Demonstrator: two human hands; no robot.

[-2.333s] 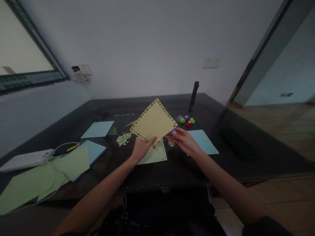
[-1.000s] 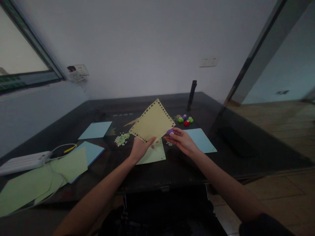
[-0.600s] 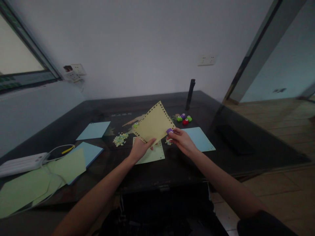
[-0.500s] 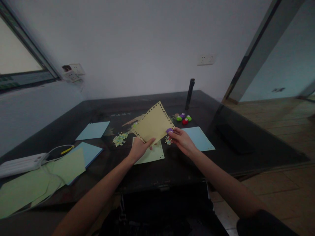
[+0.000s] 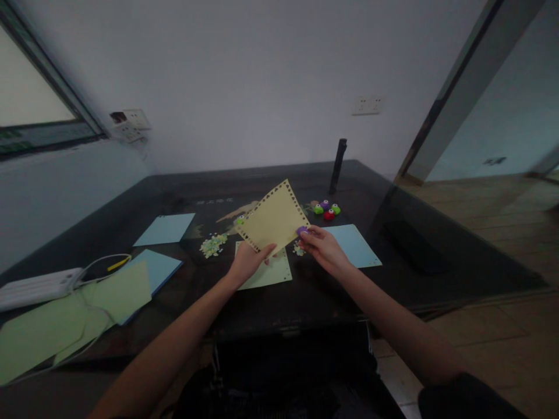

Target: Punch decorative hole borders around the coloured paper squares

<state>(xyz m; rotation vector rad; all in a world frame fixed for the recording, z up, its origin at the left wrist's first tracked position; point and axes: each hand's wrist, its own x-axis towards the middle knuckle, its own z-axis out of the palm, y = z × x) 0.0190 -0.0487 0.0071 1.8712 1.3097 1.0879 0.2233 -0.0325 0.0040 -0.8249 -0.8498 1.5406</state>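
Note:
A yellow sheet of paper [image 5: 276, 218] with small holes punched along its edges is held above the table, tilted with one corner up. My left hand [image 5: 250, 263] grips its lower edge, thumb on top. My right hand [image 5: 321, 245] is closed round a small purple punch [image 5: 302, 231], which sits at the sheet's right corner. Beneath them a pale green sheet [image 5: 271, 273] lies on the table. Small cut-out pieces [image 5: 212, 245] form a pile to the left, and a smaller pile [image 5: 299, 249] lies near my right hand.
Green, purple and red punches [image 5: 328, 215] stand behind my right hand, near a black upright cylinder [image 5: 338, 166]. A blue sheet [image 5: 354, 247] lies at right. At left are blue sheets [image 5: 166, 229], green sheets [image 5: 48, 326], a white power strip [image 5: 39, 290] and a cable.
The yellow sheet has shifted very slightly to the right. Both hands keep their holds in nearly the same places.

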